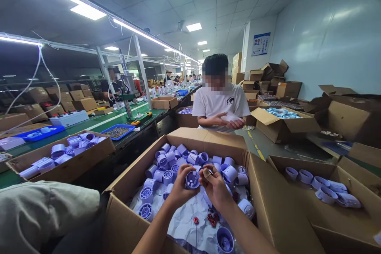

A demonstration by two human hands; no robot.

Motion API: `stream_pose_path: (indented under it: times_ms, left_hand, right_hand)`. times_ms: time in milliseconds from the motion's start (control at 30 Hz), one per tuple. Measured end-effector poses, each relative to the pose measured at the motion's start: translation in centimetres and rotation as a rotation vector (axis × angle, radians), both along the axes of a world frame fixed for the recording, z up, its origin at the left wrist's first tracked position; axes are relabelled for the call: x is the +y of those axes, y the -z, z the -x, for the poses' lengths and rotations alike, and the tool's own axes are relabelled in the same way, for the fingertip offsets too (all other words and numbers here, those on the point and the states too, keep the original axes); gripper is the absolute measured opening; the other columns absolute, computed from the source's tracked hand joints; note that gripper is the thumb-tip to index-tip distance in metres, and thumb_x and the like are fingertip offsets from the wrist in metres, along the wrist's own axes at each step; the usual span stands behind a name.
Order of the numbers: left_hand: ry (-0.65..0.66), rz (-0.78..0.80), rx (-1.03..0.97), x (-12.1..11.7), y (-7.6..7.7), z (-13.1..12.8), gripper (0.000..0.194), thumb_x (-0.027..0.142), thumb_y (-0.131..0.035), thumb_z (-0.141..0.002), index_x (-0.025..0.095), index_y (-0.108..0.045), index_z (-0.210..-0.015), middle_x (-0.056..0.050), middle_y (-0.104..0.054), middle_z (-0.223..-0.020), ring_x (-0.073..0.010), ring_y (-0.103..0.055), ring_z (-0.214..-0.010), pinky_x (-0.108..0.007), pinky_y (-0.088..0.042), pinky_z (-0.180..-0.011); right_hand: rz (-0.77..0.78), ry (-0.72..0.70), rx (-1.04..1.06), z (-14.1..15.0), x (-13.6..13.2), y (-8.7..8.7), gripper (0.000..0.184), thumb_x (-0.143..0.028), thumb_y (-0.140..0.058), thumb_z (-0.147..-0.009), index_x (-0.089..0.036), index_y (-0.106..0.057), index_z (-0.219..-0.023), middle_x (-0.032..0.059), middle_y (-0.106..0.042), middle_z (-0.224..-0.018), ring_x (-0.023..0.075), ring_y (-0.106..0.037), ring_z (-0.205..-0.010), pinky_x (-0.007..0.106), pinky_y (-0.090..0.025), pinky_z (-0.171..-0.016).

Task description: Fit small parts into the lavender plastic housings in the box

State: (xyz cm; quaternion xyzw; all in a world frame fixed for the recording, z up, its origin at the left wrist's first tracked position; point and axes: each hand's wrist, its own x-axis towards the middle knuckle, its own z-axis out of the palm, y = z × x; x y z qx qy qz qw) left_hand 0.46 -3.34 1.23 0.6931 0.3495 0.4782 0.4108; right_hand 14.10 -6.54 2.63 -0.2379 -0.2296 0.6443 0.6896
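My left hand (pixel 182 186) is closed round a lavender plastic cup-shaped housing (pixel 192 179), whose open end faces me. Close against its right side, my right hand (pixel 216 185) has thumb and fingers pinched together; what they hold, if anything, is too small to make out. Both hands are above a large cardboard box (pixel 127 210) full of similar lavender housings (pixel 146 194). On the white sheet below my hands lie small red parts (pixel 212 220) and a red piece with a thin dark wire (pixel 195 220). One upright housing (pixel 225 240) stands nearest me.
A person in a white shirt (pixel 222 105) stands beyond the box. At left, a green workbench (pixel 98 121) carries a blue tray (pixel 117 131) of small parts and a carton of housings (pixel 86 160). At right, an open carton (pixel 297 202) holds several housings.
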Motion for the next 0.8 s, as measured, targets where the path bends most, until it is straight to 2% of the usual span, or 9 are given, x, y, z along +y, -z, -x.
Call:
stream_pose_path:
  times_ms: [67,167,233,333,400,500,600,700,800]
  left_hand:
    - [0.021,0.033,-0.042,-0.2,-0.2,0.1,0.056,0.006,-0.073,-0.053,0.023,-0.061,-0.105,-0.006,-0.055,-0.114,-0.0276,-0.048,-0.115,-0.039,-0.034,-0.103]
    - [0.060,0.090,-0.113,-0.3,-0.1,0.1,0.065,0.010,-0.072,-0.060,0.025,-0.050,-0.118,-0.006,-0.056,-0.117,-0.0264,-0.048,-0.117,-0.040,-0.035,-0.103]
    - [0.054,0.035,-0.092,-0.3,0.1,0.0,0.060,0.012,-0.073,-0.061,0.025,-0.049,-0.114,-0.006,-0.055,-0.116,-0.0259,-0.048,-0.115,-0.040,-0.035,-0.101]
    - [-0.026,-0.065,-0.046,-0.2,0.6,0.1,0.053,0.016,-0.077,-0.057,0.023,-0.048,-0.101,-0.004,-0.050,-0.109,-0.0240,-0.049,-0.107,-0.038,-0.038,-0.097]
    - [-0.055,-0.061,-0.036,-0.2,0.7,0.1,0.053,0.018,-0.079,-0.056,0.022,-0.045,-0.095,-0.002,-0.048,-0.101,-0.0207,-0.050,-0.097,-0.035,-0.041,-0.090]
    - [0.024,0.043,-0.090,-0.3,0.4,0.1,0.055,0.015,-0.077,-0.055,0.024,-0.041,-0.096,0.001,-0.048,-0.094,-0.0162,-0.050,-0.087,-0.029,-0.043,-0.079]
    - [0.155,0.227,-0.247,-0.6,-0.2,0.0,0.064,0.006,-0.073,-0.050,0.027,-0.037,-0.098,0.000,-0.052,-0.101,-0.0167,-0.053,-0.088,-0.025,-0.045,-0.070]
    - [0.225,0.366,-0.326,-0.8,-0.9,0.1,0.059,0.002,-0.071,-0.046,0.025,-0.045,-0.093,-0.002,-0.057,-0.108,-0.0187,-0.055,-0.090,-0.023,-0.044,-0.065]
    - [0.225,0.379,-0.341,-0.8,-1.4,0.2,0.053,0.003,-0.072,-0.044,0.022,-0.057,-0.091,-0.003,-0.058,-0.113,-0.0239,-0.054,-0.101,-0.026,-0.045,-0.073]
  right_hand:
    - [-0.011,-0.027,0.009,0.0,-0.1,0.0,0.037,-0.031,-0.088,-0.051,-0.020,-0.061,-0.074,-0.0037,-0.068,-0.064,0.0085,-0.059,-0.053,0.020,-0.047,-0.055]
    - [-0.008,-0.039,0.017,0.0,-0.2,0.2,0.036,-0.030,-0.088,-0.051,-0.020,-0.063,-0.075,-0.0033,-0.069,-0.066,0.0080,-0.060,-0.055,0.020,-0.048,-0.057]
    - [-0.008,-0.051,0.014,0.2,-0.3,0.3,0.035,-0.030,-0.088,-0.052,-0.020,-0.063,-0.075,-0.0033,-0.069,-0.067,0.0077,-0.059,-0.052,0.020,-0.048,-0.055]
    - [-0.017,-0.081,0.005,0.4,-0.4,0.5,0.035,-0.030,-0.087,-0.052,-0.020,-0.063,-0.074,-0.0034,-0.068,-0.066,0.0080,-0.058,-0.050,0.020,-0.047,-0.052]
    - [-0.024,-0.103,-0.003,0.4,-0.6,0.4,0.034,-0.031,-0.087,-0.053,-0.020,-0.063,-0.075,-0.0029,-0.068,-0.067,0.0093,-0.059,-0.052,0.022,-0.048,-0.054]
    - [-0.036,-0.131,-0.008,0.3,-0.8,0.2,0.034,-0.032,-0.086,-0.055,-0.021,-0.063,-0.076,-0.0027,-0.069,-0.069,0.0109,-0.061,-0.055,0.025,-0.050,-0.057]
    - [-0.021,-0.118,0.011,-0.2,-0.7,0.2,0.034,-0.032,-0.087,-0.054,-0.022,-0.063,-0.076,-0.0032,-0.069,-0.070,0.0106,-0.061,-0.054,0.024,-0.049,-0.056]
    - [0.007,-0.080,0.024,-0.7,-0.5,0.2,0.035,-0.032,-0.087,-0.053,-0.022,-0.063,-0.076,-0.0032,-0.070,-0.070,0.0114,-0.062,-0.057,0.024,-0.049,-0.057]
    - [0.002,-0.101,0.009,-0.6,-0.6,0.2,0.034,-0.032,-0.087,-0.054,-0.022,-0.063,-0.076,-0.0029,-0.069,-0.071,0.0112,-0.061,-0.059,0.024,-0.048,-0.058]
